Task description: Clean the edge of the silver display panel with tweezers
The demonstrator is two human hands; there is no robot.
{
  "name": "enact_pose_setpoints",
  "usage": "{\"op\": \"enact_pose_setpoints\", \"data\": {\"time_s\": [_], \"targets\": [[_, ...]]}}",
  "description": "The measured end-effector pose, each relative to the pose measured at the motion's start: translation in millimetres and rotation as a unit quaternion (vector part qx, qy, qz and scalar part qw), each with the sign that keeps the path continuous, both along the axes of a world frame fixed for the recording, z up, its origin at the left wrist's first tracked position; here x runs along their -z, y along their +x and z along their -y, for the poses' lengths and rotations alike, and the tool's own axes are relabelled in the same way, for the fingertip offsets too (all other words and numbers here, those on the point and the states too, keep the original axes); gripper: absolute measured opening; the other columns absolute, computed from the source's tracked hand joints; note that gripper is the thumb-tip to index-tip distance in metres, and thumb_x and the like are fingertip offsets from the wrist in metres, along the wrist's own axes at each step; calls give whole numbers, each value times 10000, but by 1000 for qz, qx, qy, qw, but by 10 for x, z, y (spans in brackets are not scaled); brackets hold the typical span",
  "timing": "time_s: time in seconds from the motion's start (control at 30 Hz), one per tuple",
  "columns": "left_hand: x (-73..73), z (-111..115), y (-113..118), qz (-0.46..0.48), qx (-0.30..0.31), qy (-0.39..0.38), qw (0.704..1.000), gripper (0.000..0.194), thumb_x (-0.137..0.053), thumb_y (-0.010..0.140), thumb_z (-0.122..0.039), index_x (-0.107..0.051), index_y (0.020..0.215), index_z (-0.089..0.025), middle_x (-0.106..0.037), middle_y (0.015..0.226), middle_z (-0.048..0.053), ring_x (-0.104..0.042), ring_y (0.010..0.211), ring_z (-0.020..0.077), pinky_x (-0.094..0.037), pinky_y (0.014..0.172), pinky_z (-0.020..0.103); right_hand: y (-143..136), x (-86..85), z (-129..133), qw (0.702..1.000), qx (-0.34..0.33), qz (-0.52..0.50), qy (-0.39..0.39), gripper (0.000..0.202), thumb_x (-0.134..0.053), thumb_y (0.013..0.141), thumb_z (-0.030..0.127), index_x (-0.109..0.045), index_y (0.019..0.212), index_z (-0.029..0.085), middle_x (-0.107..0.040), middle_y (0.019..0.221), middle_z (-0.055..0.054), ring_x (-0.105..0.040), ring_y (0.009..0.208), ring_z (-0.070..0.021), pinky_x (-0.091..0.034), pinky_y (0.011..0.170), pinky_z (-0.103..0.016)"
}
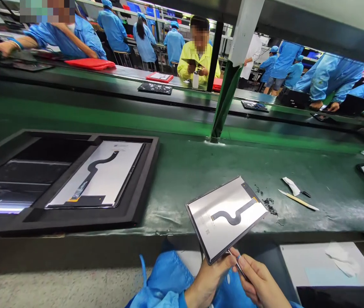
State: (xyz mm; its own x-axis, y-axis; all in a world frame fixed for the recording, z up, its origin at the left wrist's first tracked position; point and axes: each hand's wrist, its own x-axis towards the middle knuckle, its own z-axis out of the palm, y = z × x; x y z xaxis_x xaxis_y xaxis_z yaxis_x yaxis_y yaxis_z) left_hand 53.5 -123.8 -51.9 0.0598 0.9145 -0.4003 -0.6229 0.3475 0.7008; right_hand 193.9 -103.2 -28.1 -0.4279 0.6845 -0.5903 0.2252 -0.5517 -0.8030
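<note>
Right now, in the head view, your left hand [208, 276] has its fingers closed around the near corner of the display panel [228, 204], which sits tilted, pale back up, partly over the bench [182, 171] and partly past its front edge; I cannot tell whether it rests on the surface. Your right hand [258, 276] has its fingers pinching a thin tool [240, 269] at the panel's near edge, its tip unclear. Should that tool slip, it could scratch the back or snag the dark flex cable [231, 219]. Holding by one corner could let the panel twist, bend or drop off the front edge. The black scraps [270, 206] just beside its right corner could cling or scuff if it slid into them.
</note>
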Motion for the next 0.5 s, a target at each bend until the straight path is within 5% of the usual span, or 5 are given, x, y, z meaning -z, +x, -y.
{"op": "enact_pose_setpoints", "data": {"time_s": [0.23,0.37,0.5], "targets": [[77,13,6,-26,7,-13,1000,515,-821,612,-641,-677,744,-164,-663,768,42,-597,798,209,-472,819,341,-17,19,75,995,33,45,88,601,-574,736,812,-427,696,231,-399,528,88,-281,412,-58,-210,413,-219],[96,79,-150,-47,26,25,998,667,-875,474,-660,-728,912,-178,-722,983,101,-616,1021,300,-445,966,393,-23,2,63,994,24,57,93,619,-493,768,834,-488,698,219,-321,526,85,-268,468,-85,-214,449,-243],[84,222,-425,-88,53,59,993,694,-608,719,-800,-751,986,-176,-709,1124,124,-585,1152,329,-409,1046,419,-51,4,55,995,-3,41,90,607,-495,767,834,-483,760,228,-304,484,105,-230,446,-84,-175,448,-247]]}}
